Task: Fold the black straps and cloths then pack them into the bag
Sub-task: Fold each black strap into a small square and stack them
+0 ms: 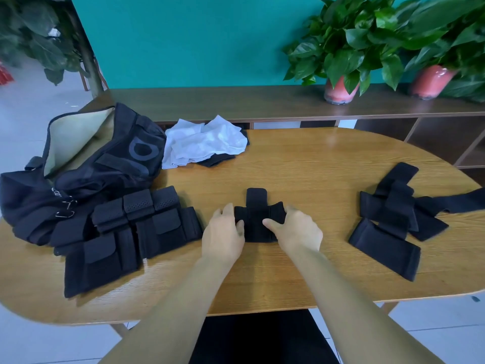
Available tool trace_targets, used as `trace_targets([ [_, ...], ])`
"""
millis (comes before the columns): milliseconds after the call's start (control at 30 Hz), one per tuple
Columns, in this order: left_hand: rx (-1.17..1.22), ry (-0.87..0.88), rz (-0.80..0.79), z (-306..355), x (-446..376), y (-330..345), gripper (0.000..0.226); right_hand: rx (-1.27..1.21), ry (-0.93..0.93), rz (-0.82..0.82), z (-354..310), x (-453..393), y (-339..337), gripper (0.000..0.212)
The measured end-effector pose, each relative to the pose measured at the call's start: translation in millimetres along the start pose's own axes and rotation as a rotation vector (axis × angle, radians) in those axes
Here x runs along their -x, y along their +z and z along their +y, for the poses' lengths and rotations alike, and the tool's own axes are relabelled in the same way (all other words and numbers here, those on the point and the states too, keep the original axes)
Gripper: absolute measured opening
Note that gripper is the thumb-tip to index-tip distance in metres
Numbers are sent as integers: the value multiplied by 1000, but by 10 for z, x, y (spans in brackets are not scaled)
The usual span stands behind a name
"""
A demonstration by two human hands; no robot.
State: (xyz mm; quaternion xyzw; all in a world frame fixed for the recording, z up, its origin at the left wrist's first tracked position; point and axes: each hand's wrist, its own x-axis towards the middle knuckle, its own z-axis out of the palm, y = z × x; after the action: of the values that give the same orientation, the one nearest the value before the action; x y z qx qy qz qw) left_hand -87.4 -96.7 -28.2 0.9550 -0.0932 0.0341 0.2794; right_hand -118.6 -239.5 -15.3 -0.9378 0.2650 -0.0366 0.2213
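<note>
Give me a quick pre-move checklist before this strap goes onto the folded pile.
1. Both hands on strap: ok, left hand and right hand pinch its sides.
2. Fold finished: not ok, tab sticks out at the far end.
3. Folded pile reachable: ok, beside left hand.
4. Bag open: ok, pale lining shows.
5. Unfolded straps left: not ok, heap remains.
6. Room inside the bag: cannot tell.

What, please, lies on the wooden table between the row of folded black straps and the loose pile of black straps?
In the head view, the black strap being folded, held by the left hand and right hand; otherwise bare wooden table.
</note>
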Motion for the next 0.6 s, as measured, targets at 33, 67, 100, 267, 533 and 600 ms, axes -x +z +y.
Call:
trace_targets([
  [33, -16, 0, 3, -4, 1, -12, 29, 30, -13, 22, 12, 9, -8, 41],
  [67, -28, 3, 10, -18, 0, -22, 33, 58, -30, 44, 31, 21, -12, 43],
  [100, -41, 17, 21, -35, -3, -33, 37, 83, -56, 75, 55, 31, -14, 43],
  [267, -140, 329, -38, -80, -66, -48, 46, 91, -442, 236, 127, 39, 31, 41],
  [533, -368, 429, -283, -145, -67, 46, 53, 242, -665, -86, 181, 75, 149, 51],
  [600, -371, 442, -278, -154, 3, 57, 53, 224, -672, -68, 235, 111, 209, 53],
])
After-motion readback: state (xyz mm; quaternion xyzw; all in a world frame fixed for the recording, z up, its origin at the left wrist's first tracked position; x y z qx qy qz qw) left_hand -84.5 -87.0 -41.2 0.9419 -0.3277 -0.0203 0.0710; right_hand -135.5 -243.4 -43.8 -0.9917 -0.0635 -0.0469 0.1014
